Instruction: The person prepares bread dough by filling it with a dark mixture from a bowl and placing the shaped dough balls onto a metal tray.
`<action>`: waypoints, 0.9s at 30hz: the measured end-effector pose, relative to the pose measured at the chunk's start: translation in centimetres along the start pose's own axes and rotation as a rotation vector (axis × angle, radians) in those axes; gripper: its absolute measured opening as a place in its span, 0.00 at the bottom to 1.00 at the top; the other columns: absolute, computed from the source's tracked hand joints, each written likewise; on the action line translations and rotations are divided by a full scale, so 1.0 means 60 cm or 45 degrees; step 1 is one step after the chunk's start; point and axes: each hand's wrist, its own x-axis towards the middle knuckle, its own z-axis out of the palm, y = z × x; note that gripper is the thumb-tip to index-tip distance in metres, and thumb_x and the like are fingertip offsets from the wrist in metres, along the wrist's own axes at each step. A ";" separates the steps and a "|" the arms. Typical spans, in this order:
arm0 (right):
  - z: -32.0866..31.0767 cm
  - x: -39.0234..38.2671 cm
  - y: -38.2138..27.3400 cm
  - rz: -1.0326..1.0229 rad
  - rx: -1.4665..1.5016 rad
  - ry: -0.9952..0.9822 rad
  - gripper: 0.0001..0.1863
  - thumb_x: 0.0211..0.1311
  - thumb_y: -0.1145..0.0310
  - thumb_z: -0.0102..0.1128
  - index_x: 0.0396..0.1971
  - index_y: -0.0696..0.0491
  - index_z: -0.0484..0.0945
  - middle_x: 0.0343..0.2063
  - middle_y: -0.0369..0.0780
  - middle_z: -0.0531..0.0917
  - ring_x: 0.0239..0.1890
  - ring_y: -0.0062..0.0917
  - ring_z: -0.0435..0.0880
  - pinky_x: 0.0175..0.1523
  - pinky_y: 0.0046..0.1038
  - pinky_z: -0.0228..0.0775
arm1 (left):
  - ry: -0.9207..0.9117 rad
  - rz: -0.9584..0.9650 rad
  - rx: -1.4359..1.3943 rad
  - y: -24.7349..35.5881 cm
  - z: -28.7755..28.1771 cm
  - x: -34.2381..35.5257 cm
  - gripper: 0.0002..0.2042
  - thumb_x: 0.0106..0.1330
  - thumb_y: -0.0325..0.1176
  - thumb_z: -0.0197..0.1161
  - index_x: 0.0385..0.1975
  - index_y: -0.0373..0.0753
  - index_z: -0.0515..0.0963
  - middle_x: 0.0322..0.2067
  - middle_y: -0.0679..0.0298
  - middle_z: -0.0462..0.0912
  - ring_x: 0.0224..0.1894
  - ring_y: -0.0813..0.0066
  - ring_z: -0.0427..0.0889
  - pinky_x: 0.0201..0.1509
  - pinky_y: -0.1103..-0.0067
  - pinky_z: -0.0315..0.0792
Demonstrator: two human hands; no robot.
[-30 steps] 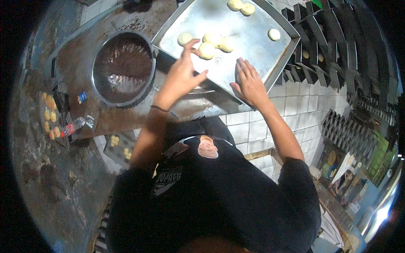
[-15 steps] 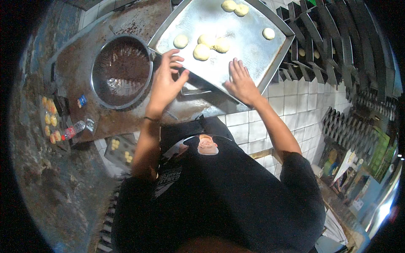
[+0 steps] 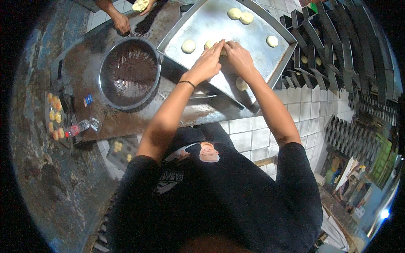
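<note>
Pale yellow dough balls lie on a large square metal tray (image 3: 190, 25). Over the tray's middle, my left hand (image 3: 205, 65) and my right hand (image 3: 239, 59) meet, fingertips bent together around dough. One dough ball (image 3: 209, 44) shows partly beside my left fingers; the rest of that cluster is hidden beneath my hands. Under my right wrist, near the closest corner, sits another ball (image 3: 241, 83). A single ball (image 3: 188, 46) rests by the left edge and one (image 3: 272, 41) by the right edge. Two touching balls (image 3: 240, 16) lie at the far side.
Left of the tray stands a round metal basin (image 3: 102, 80) with dark brown crumbly contents. Another person's hands (image 3: 122, 23) are beyond it, one with dough (image 3: 139, 5). A bottle (image 3: 78, 127) and a bread tray (image 3: 55, 114) sit far left. Metal racks (image 3: 325, 42) rise at right.
My hands have come together over the middle cluster. A dough ball now lies near the tray's closest corner, separate from the cluster. Another person's hands have appeared at the upper left.
</note>
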 end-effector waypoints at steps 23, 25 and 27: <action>-0.160 -0.044 -0.356 0.407 2.014 0.545 0.13 0.69 0.70 0.70 0.46 0.62 0.79 0.38 0.36 0.84 0.39 0.17 0.82 0.44 0.22 0.76 | 0.985 -0.315 -0.873 0.124 -0.189 -0.136 0.35 0.85 0.54 0.44 0.24 0.27 0.78 0.14 0.61 0.73 0.21 0.77 0.71 0.28 0.72 0.67; -0.140 0.007 -0.425 0.513 1.713 0.853 0.11 0.68 0.71 0.71 0.42 0.62 0.81 0.35 0.36 0.86 0.37 0.15 0.82 0.42 0.20 0.75 | 1.007 -0.338 -0.895 0.108 -0.214 -0.154 0.36 0.84 0.57 0.43 0.24 0.28 0.77 0.16 0.63 0.73 0.22 0.77 0.72 0.28 0.74 0.66; -0.140 0.036 -0.457 0.524 1.726 0.908 0.09 0.68 0.71 0.71 0.37 0.61 0.83 0.32 0.35 0.87 0.33 0.14 0.81 0.40 0.20 0.74 | 1.043 -0.480 -1.228 0.106 -0.247 -0.173 0.35 0.82 0.61 0.45 0.28 0.30 0.78 0.21 0.67 0.77 0.25 0.79 0.74 0.30 0.76 0.69</action>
